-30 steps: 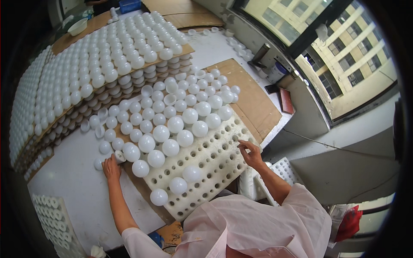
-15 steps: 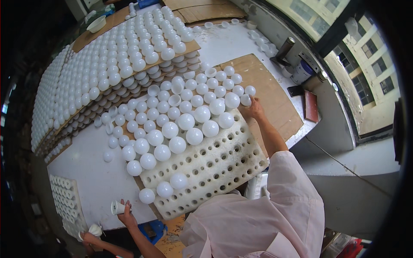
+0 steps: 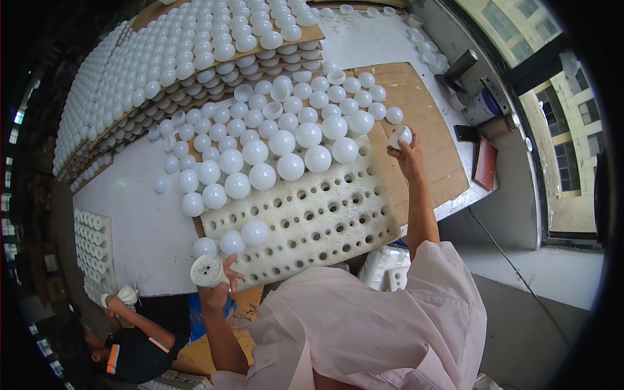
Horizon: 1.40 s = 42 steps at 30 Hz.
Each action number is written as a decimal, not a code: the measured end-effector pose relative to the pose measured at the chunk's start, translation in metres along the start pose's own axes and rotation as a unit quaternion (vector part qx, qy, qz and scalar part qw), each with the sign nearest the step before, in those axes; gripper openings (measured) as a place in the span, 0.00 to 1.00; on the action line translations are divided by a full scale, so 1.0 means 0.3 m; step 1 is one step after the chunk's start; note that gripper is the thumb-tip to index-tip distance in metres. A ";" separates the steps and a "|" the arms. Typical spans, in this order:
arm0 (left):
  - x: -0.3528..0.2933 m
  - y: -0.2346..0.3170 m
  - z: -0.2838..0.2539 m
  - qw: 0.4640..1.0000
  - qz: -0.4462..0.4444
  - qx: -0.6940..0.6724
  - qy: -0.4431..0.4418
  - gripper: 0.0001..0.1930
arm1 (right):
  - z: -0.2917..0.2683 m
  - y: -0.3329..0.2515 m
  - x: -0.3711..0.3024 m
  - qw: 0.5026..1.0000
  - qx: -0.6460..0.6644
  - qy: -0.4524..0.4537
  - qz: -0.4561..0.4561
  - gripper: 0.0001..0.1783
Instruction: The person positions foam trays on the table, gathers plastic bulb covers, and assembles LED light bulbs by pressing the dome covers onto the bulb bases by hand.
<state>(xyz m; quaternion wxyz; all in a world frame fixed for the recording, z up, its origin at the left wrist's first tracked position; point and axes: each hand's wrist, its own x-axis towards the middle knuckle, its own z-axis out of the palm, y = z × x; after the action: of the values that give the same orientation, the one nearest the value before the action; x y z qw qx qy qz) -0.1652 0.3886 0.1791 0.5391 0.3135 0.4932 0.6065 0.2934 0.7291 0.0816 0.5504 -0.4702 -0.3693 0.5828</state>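
My left hand (image 3: 216, 292) is closed round a white cup-shaped bulb housing (image 3: 207, 270), its round face turned up, beside the near left corner of the foam tray. In my right hand (image 3: 409, 158), the fingers pinch a small white bulb cover (image 3: 400, 136) above the cardboard sheet (image 3: 434, 153). Rows of white globes (image 3: 290, 167) stand on the far part of the holed foam tray (image 3: 325, 224), and three more (image 3: 232, 242) sit near its left end. Beyond them, loose white covers (image 3: 288, 121) lie on the cardboard, some with their hollow side showing.
Stacked boards (image 3: 312, 36) full of white globes fill the far left. A co-worker (image 3: 140, 331) at lower left handles a white part beside another foam tray (image 3: 94, 244). A dark flask (image 3: 463, 65), a tub (image 3: 482, 107) and a red-brown box (image 3: 485, 164) line the window side.
My right hand has lifted a cover away from the group, toward the right. My left hand has brought the housing rightward to the foam tray. The whole view has shifted a little.
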 end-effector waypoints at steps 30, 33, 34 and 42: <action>0.041 0.067 -0.094 0.939 -0.126 0.178 -0.266 0.22 | 0.912 0.016 -0.926 0.789 -0.379 -0.477 -0.081 0.49; 0.050 0.077 -0.111 0.923 -0.191 0.197 -0.271 0.21 | 0.966 -0.017 -0.949 0.746 -0.443 -0.493 -0.060 0.50; 0.052 0.075 -0.117 0.923 -0.191 0.197 -0.270 0.21 | 0.971 -0.009 -0.953 0.746 -0.443 -0.494 -0.060 0.50; 0.034 0.037 -0.123 0.916 -0.185 0.245 -0.258 0.22 | 0.992 -0.014 -0.979 0.698 -0.486 -0.526 -0.026 0.43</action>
<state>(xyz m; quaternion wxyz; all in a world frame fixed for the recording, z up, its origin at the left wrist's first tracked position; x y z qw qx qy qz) -0.2050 0.3895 0.1763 0.6565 0.4843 0.5193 0.2547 -0.0036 0.4652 0.2120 -0.0232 -0.2797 -0.8424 0.4600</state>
